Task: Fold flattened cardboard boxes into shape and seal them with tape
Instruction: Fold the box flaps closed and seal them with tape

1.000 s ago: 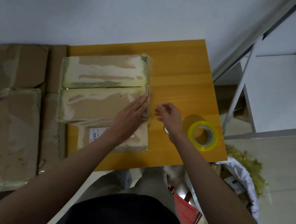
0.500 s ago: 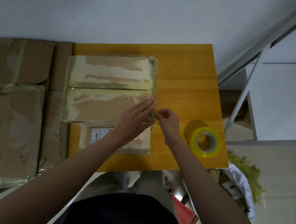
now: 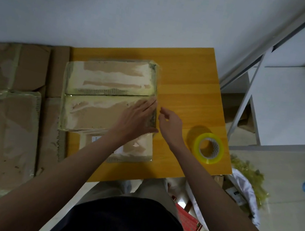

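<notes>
A worn cardboard box (image 3: 96, 115) with old yellowish tape lies on the orange wooden table (image 3: 186, 92), its two top flaps meeting in a seam across the middle. My left hand (image 3: 137, 117) presses flat, fingers straight, on the right end of the near flap. My right hand (image 3: 170, 124) hovers just beyond the box's right edge with its fingers curled toward that edge; any clear tape between the fingertips does not show. A yellow tape roll (image 3: 208, 148) lies flat on the table to the right of my right hand.
Flattened cardboard boxes (image 3: 1, 128) are stacked to the left of the table. A white metal frame (image 3: 247, 98) stands at the right. Bags and scrap tape (image 3: 244, 180) lie on the floor by the table's near right corner.
My right hand has moved left from near the tape roll to the box's right edge. My left hand has slid slightly up along that end of the flap.
</notes>
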`<state>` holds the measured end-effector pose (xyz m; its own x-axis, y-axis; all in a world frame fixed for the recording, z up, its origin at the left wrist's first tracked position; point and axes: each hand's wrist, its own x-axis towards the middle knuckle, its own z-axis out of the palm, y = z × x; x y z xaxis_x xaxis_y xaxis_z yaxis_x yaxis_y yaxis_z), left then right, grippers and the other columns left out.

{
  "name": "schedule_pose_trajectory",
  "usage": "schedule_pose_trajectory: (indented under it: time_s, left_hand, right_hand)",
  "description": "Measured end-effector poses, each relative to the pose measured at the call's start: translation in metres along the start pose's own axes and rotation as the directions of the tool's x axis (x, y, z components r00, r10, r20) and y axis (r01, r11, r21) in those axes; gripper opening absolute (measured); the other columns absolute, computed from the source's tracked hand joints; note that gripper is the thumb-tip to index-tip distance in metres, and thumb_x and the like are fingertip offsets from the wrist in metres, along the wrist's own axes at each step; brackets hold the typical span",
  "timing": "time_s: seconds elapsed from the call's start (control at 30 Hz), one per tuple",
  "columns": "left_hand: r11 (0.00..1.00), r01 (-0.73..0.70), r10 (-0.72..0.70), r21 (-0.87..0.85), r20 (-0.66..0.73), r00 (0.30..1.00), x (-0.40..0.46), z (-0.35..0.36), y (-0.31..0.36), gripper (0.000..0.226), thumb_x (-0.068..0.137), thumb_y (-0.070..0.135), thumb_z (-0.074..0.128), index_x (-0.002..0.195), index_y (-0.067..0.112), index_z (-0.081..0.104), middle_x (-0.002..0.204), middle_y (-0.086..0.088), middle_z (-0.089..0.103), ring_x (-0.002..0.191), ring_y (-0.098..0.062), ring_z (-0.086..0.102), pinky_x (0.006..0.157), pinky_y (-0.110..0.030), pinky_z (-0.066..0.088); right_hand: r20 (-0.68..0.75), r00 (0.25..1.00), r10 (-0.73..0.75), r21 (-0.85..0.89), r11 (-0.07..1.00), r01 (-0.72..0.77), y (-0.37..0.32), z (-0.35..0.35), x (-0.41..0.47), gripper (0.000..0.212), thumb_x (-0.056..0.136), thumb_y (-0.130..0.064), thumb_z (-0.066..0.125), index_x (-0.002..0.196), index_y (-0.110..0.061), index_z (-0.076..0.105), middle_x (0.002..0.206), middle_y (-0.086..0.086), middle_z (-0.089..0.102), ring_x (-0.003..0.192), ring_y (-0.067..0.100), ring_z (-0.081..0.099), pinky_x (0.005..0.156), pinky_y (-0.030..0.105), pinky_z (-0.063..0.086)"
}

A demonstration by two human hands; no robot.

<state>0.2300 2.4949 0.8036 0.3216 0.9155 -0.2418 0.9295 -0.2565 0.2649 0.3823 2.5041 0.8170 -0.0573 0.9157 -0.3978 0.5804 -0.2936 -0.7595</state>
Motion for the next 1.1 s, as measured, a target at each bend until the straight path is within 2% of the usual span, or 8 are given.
schedule_pose_trajectory:
  time_s: [0.13, 0.23, 0.37, 0.6, 0.77, 0.9, 1.0, 1.1]
  left_hand:
    - [0.997, -0.080, 0.081, 0.020, -0.018, 0.997, 0.011, -0.010, -0.018, 0.084, 0.096, 0.058, 0.049, 0.158, 0.010, 0.020, 0.167, -0.003, 0.013, 0.154, -0.020, 0.011, 0.122, -0.041, 0.019]
    - [0.998, -0.051, 0.051, 0.037, -0.012, 0.999, 0.021, -0.017, -0.034, 0.073, 0.101, 0.044, 0.045, 0.159, 0.014, 0.015, 0.168, -0.002, 0.006, 0.155, -0.018, 0.003, 0.125, -0.041, 0.010]
    - [0.998, -0.001, -0.001, 0.069, 0.030, 1.000, 0.040, -0.026, -0.045, 0.068, 0.105, 0.043, 0.038, 0.160, 0.018, 0.008, 0.168, 0.001, -0.002, 0.154, -0.019, -0.002, 0.124, -0.039, 0.006]
    - [0.990, 0.005, -0.010, 0.140, 0.036, 0.999, 0.072, -0.045, -0.057, 0.072, 0.103, 0.046, 0.042, 0.160, 0.017, 0.008, 0.168, 0.001, 0.000, 0.154, -0.020, 0.001, 0.123, -0.037, 0.009]
    - [0.981, -0.025, 0.023, 0.191, 0.015, 1.000, 0.096, -0.055, -0.064, 0.066, 0.105, 0.037, 0.040, 0.159, 0.015, 0.009, 0.167, 0.001, 0.005, 0.154, -0.018, 0.005, 0.123, -0.036, 0.011]
    - [0.982, -0.054, 0.056, 0.180, -0.010, 0.998, 0.113, -0.063, -0.072, 0.057, 0.106, 0.018, 0.039, 0.158, 0.014, 0.017, 0.165, -0.001, 0.017, 0.151, -0.021, 0.018, 0.121, -0.036, 0.017]
    - [0.992, -0.067, 0.065, 0.105, 0.018, 0.998, 0.129, -0.068, -0.075, 0.050, 0.106, 0.015, 0.039, 0.155, 0.015, 0.027, 0.160, -0.003, 0.029, 0.143, -0.024, 0.033, 0.116, -0.038, 0.027]
    - [0.998, -0.059, 0.058, 0.007, 0.091, 0.994, 0.146, -0.072, -0.077, 0.046, 0.105, 0.015, 0.044, 0.150, 0.014, 0.037, 0.150, -0.006, 0.041, 0.129, -0.029, 0.049, 0.101, -0.043, 0.043]
  right_hand:
    - [0.078, 0.996, -0.051, 0.178, 0.983, 0.037, -0.017, 0.008, 0.010, 0.045, 0.108, -0.025, 0.037, 0.152, -0.012, 0.038, 0.156, 0.005, 0.040, 0.141, 0.020, 0.038, 0.114, 0.039, 0.036]
    - [0.105, 0.992, -0.065, 0.203, 0.978, 0.043, -0.024, 0.011, 0.021, 0.048, 0.109, -0.026, 0.033, 0.155, -0.010, 0.029, 0.161, 0.005, 0.029, 0.148, 0.020, 0.027, 0.119, 0.040, 0.026]
    - [0.134, 0.990, -0.043, 0.199, 0.980, 0.015, -0.034, 0.009, 0.040, 0.051, 0.110, -0.030, 0.031, 0.157, -0.012, 0.023, 0.163, 0.004, 0.024, 0.149, 0.020, 0.023, 0.120, 0.041, 0.024]
    - [0.160, 0.987, -0.008, 0.174, 0.985, -0.021, -0.049, 0.008, 0.077, 0.052, 0.109, -0.030, 0.031, 0.156, -0.011, 0.024, 0.162, 0.006, 0.025, 0.148, 0.023, 0.025, 0.120, 0.040, 0.024]
    - [0.162, 0.986, -0.033, 0.170, 0.986, 0.005, -0.054, 0.007, 0.098, 0.049, 0.109, -0.025, 0.029, 0.156, -0.013, 0.027, 0.159, 0.006, 0.034, 0.143, 0.024, 0.036, 0.113, 0.035, 0.033]
    - [0.168, 0.985, -0.045, 0.163, 0.986, 0.017, -0.053, 0.009, 0.108, 0.047, 0.109, -0.024, 0.028, 0.155, -0.014, 0.029, 0.152, 0.009, 0.043, 0.135, 0.026, 0.045, 0.110, 0.040, 0.040]
    - [0.177, 0.983, -0.049, 0.196, 0.980, 0.013, -0.054, 0.009, 0.112, 0.049, 0.110, -0.030, 0.028, 0.157, -0.017, 0.024, 0.155, 0.006, 0.039, 0.137, 0.025, 0.043, 0.110, 0.044, 0.040]
    - [0.191, 0.978, -0.084, 0.191, 0.980, 0.047, -0.054, 0.010, 0.118, 0.054, 0.109, -0.037, 0.029, 0.158, -0.020, 0.016, 0.153, 0.009, 0.042, 0.109, 0.016, 0.052, 0.086, 0.024, 0.044]
